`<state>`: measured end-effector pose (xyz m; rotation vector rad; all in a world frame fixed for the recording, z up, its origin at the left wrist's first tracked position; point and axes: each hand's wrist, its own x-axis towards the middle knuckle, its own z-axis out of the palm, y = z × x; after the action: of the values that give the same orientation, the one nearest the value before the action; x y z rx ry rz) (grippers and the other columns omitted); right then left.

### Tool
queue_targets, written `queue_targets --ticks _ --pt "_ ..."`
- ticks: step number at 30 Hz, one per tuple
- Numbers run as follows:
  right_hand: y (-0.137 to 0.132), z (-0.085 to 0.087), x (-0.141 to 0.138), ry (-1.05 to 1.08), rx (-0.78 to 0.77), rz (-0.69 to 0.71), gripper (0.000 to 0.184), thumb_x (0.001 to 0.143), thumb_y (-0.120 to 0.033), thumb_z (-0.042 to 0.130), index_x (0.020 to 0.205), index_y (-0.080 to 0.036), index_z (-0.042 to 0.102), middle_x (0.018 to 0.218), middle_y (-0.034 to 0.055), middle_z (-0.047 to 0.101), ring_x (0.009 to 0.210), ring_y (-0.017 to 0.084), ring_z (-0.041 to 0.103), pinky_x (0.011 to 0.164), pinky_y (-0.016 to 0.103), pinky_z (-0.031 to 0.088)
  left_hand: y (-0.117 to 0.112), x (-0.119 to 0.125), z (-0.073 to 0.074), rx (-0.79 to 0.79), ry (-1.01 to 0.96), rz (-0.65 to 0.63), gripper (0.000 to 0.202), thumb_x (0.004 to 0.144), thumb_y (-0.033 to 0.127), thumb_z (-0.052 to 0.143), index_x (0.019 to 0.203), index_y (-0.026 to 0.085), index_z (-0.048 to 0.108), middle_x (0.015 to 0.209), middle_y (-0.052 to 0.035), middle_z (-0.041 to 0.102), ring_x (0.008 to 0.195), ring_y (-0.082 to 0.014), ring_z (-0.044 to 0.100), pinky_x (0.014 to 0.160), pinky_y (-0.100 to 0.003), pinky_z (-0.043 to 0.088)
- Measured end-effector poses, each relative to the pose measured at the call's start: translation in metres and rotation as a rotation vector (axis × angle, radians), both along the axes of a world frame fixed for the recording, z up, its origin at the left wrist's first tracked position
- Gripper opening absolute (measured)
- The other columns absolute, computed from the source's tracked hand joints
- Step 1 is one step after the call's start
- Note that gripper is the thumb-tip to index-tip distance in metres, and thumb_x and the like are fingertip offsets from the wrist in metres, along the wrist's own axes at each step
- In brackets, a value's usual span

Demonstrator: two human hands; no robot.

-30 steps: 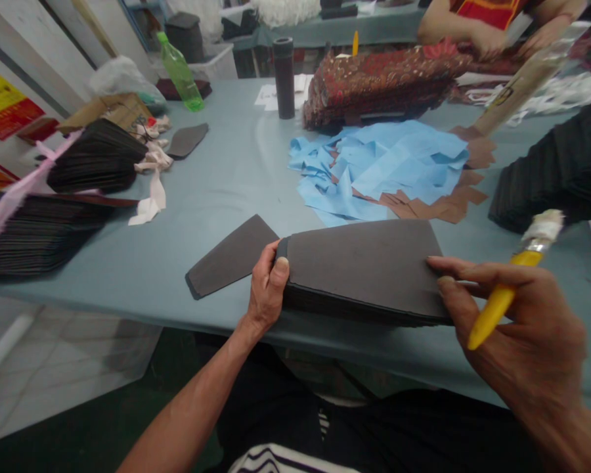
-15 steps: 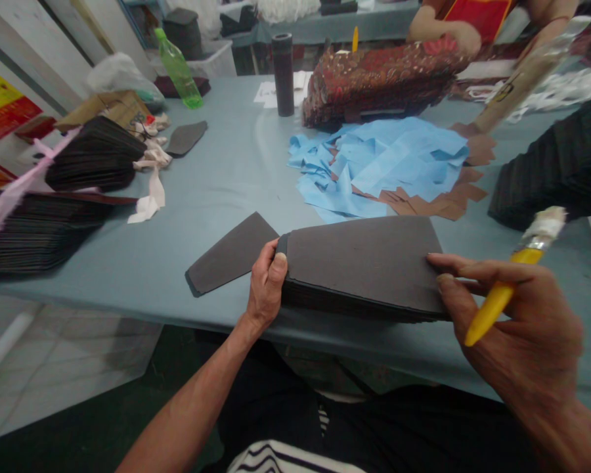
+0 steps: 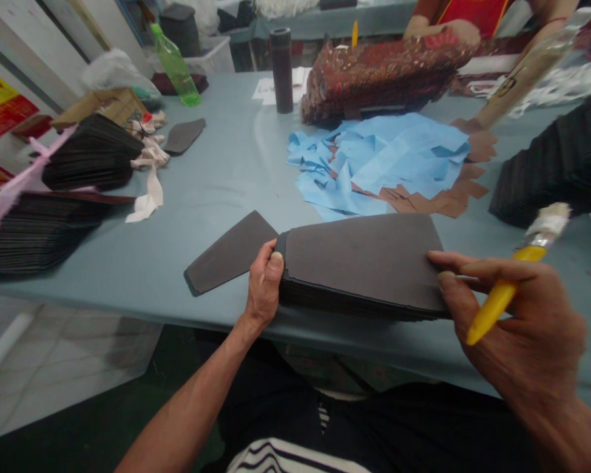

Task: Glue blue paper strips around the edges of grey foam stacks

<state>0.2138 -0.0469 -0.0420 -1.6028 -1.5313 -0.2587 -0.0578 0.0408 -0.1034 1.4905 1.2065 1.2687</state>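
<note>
A thick stack of dark grey cut sheets [image 3: 362, 263] lies at the near edge of the grey-blue table [image 3: 236, 171]. My left hand [image 3: 264, 284] grips the stack's left end, thumb on top. My right hand [image 3: 517, 322] rests its fingertips on the stack's right end while holding a yellow-handled brush [image 3: 515, 272] with pale bristles pointing up and right. A single dark sheet [image 3: 229, 253] lies flat just left of the stack.
Blue paper scraps [image 3: 379, 157] and brown cut-offs [image 3: 453, 197] cover the middle. Tied dark bundles [image 3: 86, 154] sit at left, another dark stack [image 3: 551, 164] at right. A green bottle [image 3: 175, 62], a dark cylinder [image 3: 282, 69] and patterned red pieces [image 3: 379, 75] stand behind; another person's arms [image 3: 453, 29] work there.
Almost nothing has moved. Both hands stay on the stack; the view has drifted slightly, and the brush tip sits a little higher and further right.
</note>
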Motion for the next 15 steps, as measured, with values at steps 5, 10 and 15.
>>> queue_targets --ticks 5,10,15 --pt "-0.001 -0.001 0.001 0.014 -0.01 0.0 0.022 0.094 -0.043 0.074 0.098 -0.024 0.062 0.097 0.0058 0.087 0.088 0.024 0.085 0.074 0.03 0.063 0.003 -0.001 -0.001 0.032 0.013 0.026 0.073 0.098 0.082 0.048 0.122 0.018 0.071 0.114 -0.01 0.079 0.103 -0.0281 0.072 0.091 -0.039 0.055" --pt "-0.004 0.001 0.0 0.115 -0.08 0.013 0.018 0.097 -0.041 0.072 0.1 -0.026 0.062 0.104 0.0051 0.086 0.096 0.026 0.084 0.083 0.036 0.065 -0.001 -0.012 0.022 0.182 0.002 0.193 0.07 0.108 0.073 0.027 0.126 0.02 0.07 0.131 -0.012 0.074 0.125 -0.0281 0.066 0.112 -0.044 0.048" --pt "-0.004 0.001 -0.002 0.105 -0.087 0.014 0.017 0.097 -0.041 0.072 0.1 -0.028 0.061 0.104 0.0033 0.086 0.094 0.027 0.084 0.082 0.038 0.065 -0.03 -0.006 0.073 0.568 0.456 0.085 0.024 0.108 0.037 0.057 0.127 0.026 0.067 0.122 -0.0047 0.077 0.117 -0.0226 0.071 0.106 -0.04 0.053"
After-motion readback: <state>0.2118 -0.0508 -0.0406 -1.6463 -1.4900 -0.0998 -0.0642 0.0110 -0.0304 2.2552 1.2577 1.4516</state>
